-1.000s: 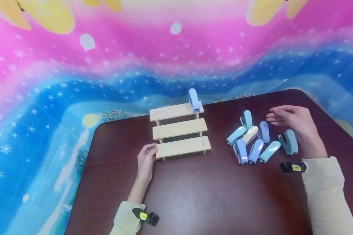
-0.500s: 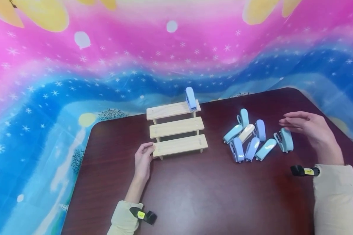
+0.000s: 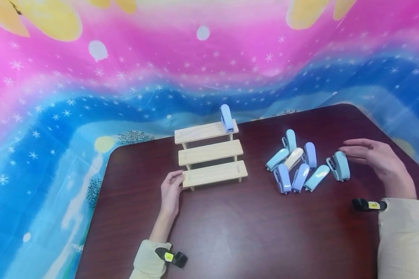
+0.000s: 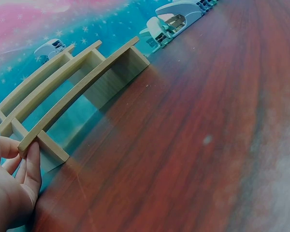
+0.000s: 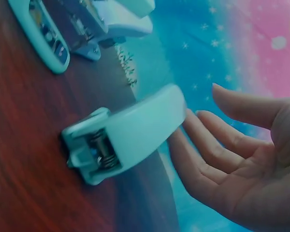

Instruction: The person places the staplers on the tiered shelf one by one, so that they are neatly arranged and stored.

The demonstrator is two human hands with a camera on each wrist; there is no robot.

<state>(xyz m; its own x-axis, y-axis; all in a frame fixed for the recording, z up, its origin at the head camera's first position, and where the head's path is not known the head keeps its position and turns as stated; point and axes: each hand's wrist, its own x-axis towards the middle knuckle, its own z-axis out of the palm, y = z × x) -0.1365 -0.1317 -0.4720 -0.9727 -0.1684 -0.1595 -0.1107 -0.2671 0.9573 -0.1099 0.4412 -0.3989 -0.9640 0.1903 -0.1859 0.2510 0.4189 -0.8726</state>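
My left hand [image 3: 171, 192] pinches the left end of the lowest board of a three-step wooden display stand [image 3: 214, 173]; the left wrist view shows fingers under that board's end. On the top step, at its right end, a blue stapler [image 3: 226, 118] stands upright. My right hand [image 3: 382, 159] is beside a grey-green stapler [image 3: 340, 166], at the right of the stapler group. In the right wrist view its fingers are spread and loosely bent, with fingertips right at the rounded end of this stapler [image 5: 145, 128]. Nothing is held in that hand.
Left of the grey-green stapler lie several more staplers: a cream one [image 3: 294, 159], blue-violet ones such as this stapler [image 3: 283, 179], and pale green ones such as this stapler [image 3: 317, 178]. A patterned cloth [image 3: 153, 97] hangs behind the dark wooden table [image 3: 230, 228].
My right hand has moved to the right and slightly toward me, to the outer side of the grey-green stapler. The left hand keeps its pinch on the stand; the head view shifted slightly.
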